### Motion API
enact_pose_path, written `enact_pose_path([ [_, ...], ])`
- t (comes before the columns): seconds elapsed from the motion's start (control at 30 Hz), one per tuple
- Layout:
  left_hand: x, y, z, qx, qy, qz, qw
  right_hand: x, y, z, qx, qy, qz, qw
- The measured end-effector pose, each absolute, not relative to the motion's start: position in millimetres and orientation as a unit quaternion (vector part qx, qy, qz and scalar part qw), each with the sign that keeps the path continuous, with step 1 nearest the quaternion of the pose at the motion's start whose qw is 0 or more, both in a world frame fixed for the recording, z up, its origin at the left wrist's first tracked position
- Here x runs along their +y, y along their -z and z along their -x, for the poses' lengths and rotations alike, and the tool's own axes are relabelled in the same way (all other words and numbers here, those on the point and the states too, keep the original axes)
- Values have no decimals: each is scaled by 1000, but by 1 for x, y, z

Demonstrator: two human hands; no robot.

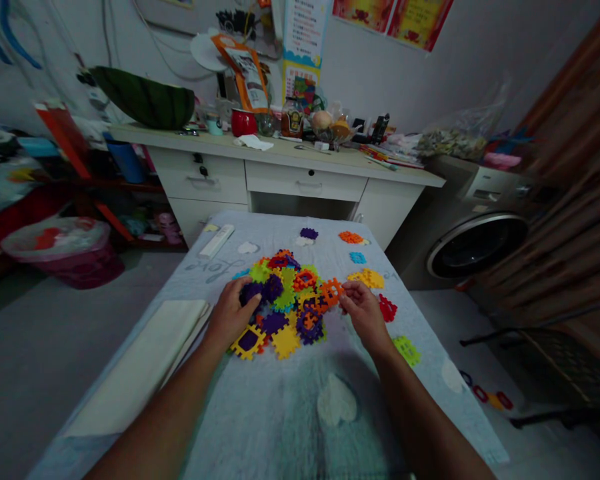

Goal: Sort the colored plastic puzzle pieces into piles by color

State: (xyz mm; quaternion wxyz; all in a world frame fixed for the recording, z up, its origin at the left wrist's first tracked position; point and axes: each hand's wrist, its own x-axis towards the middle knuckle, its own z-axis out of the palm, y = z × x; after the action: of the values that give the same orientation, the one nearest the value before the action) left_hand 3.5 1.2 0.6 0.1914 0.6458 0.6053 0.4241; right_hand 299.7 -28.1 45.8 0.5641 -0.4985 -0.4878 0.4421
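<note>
A heap of interlocking plastic toy tiles (286,341) in purple, yellow, green, orange and red lies mid-table. At the heap's left side my left hand (227,317) has its thumb and fingers closed around a purple tile (251,292). On the opposite side, my right hand (364,312) pinches an orange frame-shaped tile (331,292) by its right edge, close against the pile. Sorted by colour, small groups lie to the right and behind: purple tiles (309,233), orange tiles (351,237), blue tiles (357,257), yellow tiles (373,278), red tiles (387,308) and green tiles (407,350).
A pale cloth (277,427) covers the table. Folded cream fabric (140,367) lies along its left side, and a white remote-like object (217,241) near the far left corner. Beyond stands a cluttered white desk (300,175); a washing machine (473,220) is at right.
</note>
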Motion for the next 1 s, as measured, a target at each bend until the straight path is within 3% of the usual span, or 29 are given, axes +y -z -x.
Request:
enact_pose_path([
  [0.17,0,-7,-6,606,-391,-675,157,-3,-86,-316,-580,-410,509,486],
  [0.27,0,-7,-7,609,-384,-681,135,36,-94,-337,-584,-395,517,485],
  [0.47,3,-3,-7,613,-368,-690,109,124,-75,-377,-388,-328,663,550],
  [0.67,4,-5,-9,628,-345,-688,114,177,-51,-401,-264,-316,712,569],
  [1.0,4,-3,-8,626,-354,-686,108,221,-40,-417,-293,-378,683,552],
])
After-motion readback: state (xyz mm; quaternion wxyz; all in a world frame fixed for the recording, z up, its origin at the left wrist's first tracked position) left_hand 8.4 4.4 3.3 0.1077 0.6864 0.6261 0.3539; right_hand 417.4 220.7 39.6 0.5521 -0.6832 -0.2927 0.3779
